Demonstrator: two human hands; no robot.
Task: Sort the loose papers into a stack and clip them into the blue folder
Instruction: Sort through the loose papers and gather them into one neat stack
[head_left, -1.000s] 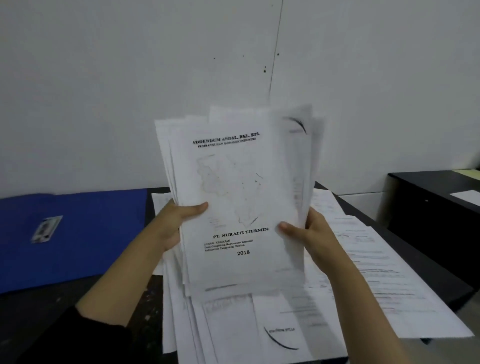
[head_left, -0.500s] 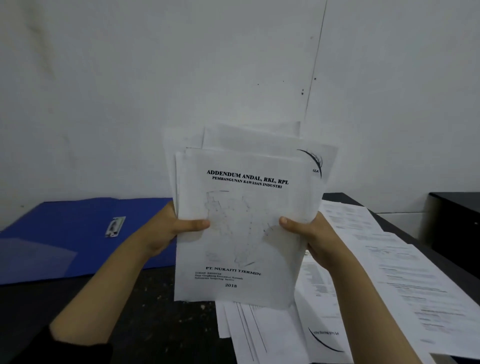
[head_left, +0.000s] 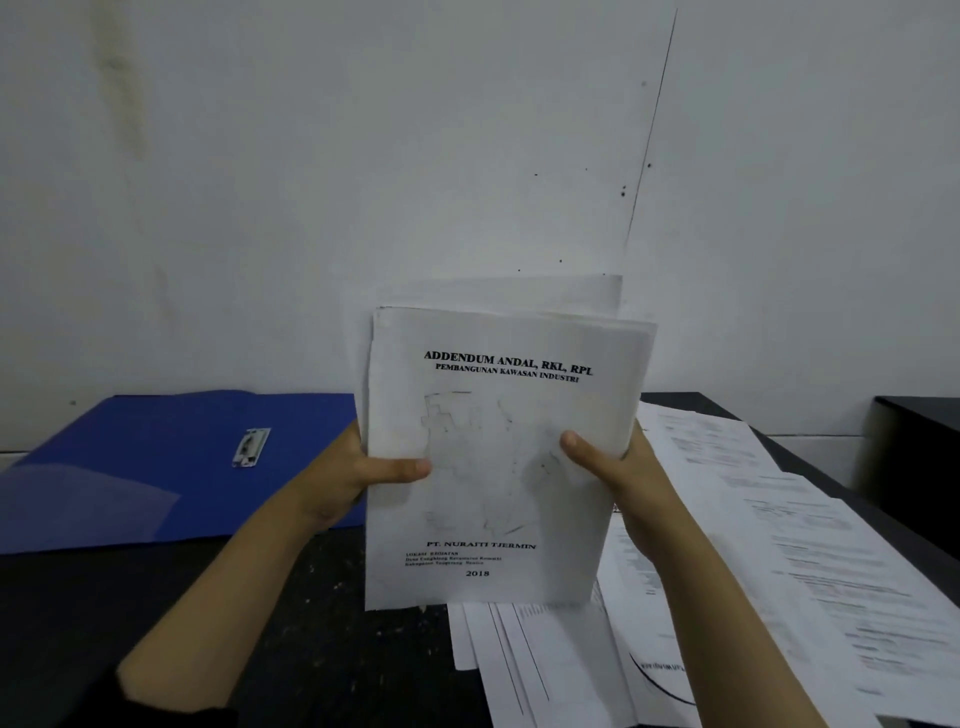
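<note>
While the stack of papers (head_left: 498, 467) stands upright, left hand (head_left: 343, 478) and right hand (head_left: 623, 473) grip its side edges.

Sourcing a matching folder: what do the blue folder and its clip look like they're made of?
The blue folder looks like thin plastic with a smooth, slightly glossy finish; a translucent flap on its near left corner catches the light. It could also be coated card. Its clip looks like bright, silvery metal, though it is too small to be sure.
</note>
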